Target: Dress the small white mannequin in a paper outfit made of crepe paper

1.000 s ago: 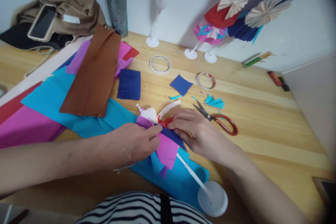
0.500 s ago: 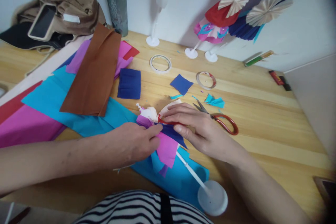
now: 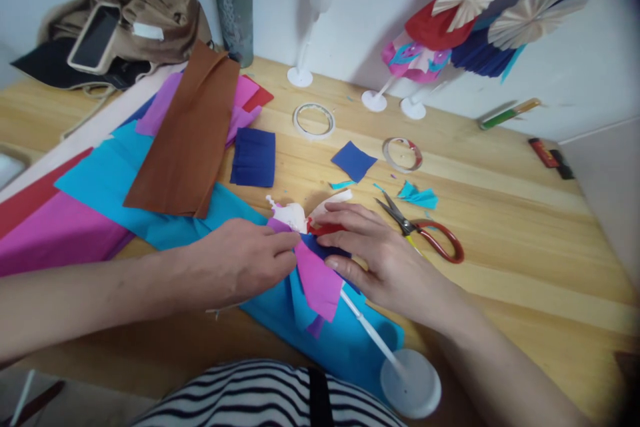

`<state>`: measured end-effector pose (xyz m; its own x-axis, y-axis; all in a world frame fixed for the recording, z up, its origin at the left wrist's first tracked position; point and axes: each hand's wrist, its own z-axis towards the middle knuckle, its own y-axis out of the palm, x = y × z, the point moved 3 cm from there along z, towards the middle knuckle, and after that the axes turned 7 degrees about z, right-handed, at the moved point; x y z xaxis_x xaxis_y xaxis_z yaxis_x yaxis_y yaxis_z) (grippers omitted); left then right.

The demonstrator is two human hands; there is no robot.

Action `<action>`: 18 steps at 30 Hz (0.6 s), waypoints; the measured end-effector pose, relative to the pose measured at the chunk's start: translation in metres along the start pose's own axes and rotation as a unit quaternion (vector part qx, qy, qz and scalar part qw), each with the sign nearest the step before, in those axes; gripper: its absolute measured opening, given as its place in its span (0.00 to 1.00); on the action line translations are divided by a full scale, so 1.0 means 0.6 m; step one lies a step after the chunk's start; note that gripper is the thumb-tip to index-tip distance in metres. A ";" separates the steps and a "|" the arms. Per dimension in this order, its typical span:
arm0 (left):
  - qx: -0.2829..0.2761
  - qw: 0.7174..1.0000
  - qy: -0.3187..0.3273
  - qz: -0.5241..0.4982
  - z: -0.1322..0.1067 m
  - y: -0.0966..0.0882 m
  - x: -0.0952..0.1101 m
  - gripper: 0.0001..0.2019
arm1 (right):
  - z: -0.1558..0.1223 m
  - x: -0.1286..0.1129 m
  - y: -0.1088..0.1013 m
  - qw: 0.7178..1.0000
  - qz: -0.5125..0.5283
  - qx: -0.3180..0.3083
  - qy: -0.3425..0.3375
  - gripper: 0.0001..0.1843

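A small paper figure (image 3: pixel 313 260) lies on its side on the wooden table (image 3: pixel 500 227), dressed in pink, purple, dark blue and red crepe paper. Its white rod runs down to a round white base (image 3: pixel 411 383). My left hand (image 3: pixel 240 263) pinches the pink and purple paper at the figure's waist. My right hand (image 3: pixel 380 257) lies over the figure's red and blue part, fingers pressed on it. The figure rests partly on a light blue sheet (image 3: pixel 345 340).
Red-handled scissors (image 3: pixel 425 230) lie just right of my hands. Behind are two tape rolls (image 3: pixel 314 120), blue paper squares (image 3: pixel 254 157), a brown sheet (image 3: pixel 187 133), pink and red sheets at left, finished dolls (image 3: pixel 425 47) by the wall, a phone (image 3: pixel 95 37) on a bag.
My right hand shifted a little forward, then spread its fingers over the figure. The left hand kept its pinch. The camera view drifted slightly left and down.
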<state>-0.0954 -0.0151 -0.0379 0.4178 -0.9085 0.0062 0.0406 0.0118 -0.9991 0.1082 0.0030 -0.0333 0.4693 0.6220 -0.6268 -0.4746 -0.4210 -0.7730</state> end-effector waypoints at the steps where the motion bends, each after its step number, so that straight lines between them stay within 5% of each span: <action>1: 0.011 1.000 0.003 0.005 -0.002 0.000 -0.001 0.12 | 0.000 0.000 0.000 1.000 0.001 0.002 0.001 0.09; 6: 0.070 0.997 0.017 0.021 -0.003 0.001 0.002 0.13 | -0.001 0.001 0.002 1.000 -0.002 0.015 0.003 0.09; 12: 0.001 0.999 0.028 0.029 0.006 0.014 0.010 0.09 | -0.002 0.000 0.004 1.000 -0.007 0.019 -0.009 0.10; 18: -0.005 1.000 0.003 -0.016 0.011 0.015 0.011 0.06 | -0.001 0.000 0.003 1.000 -0.005 0.022 -0.010 0.09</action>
<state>-0.0865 -0.0182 -0.0467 0.4111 -0.9108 0.0383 0.0452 -0.0216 -0.9987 0.1076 0.0017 -0.0348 0.4595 0.6394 -0.6165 -0.5022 -0.3855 -0.7741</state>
